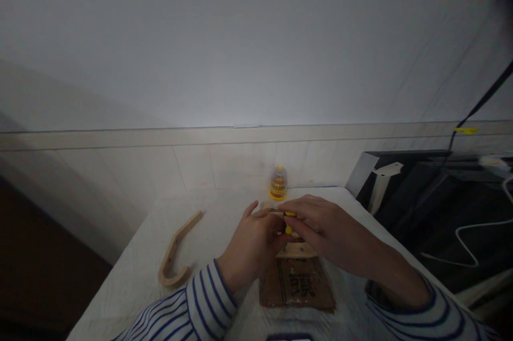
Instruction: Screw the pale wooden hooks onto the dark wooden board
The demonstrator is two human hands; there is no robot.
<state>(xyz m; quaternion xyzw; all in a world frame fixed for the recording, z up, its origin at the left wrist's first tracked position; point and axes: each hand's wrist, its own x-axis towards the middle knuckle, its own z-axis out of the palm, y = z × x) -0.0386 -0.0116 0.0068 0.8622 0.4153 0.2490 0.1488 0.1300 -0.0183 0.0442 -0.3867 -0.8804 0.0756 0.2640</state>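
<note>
My left hand (252, 245) and my right hand (320, 229) meet over the middle of a white table (132, 277). Both have their fingers closed around a small light wooden piece (297, 249). A short yellow tool (289, 222) is pinched between the fingertips of my right hand, above the wooden piece. Directly under the hands lies a brown cardboard sheet with dark printed characters (298, 287). Both sleeves are white with blue stripes.
A curved, hook-shaped wooden part (176, 253) lies on the table to the left. A small clear container with a yellow and orange inside (278, 183) stands at the table's far edge by the wall. Dark furniture and a white cable (465, 245) are on the right.
</note>
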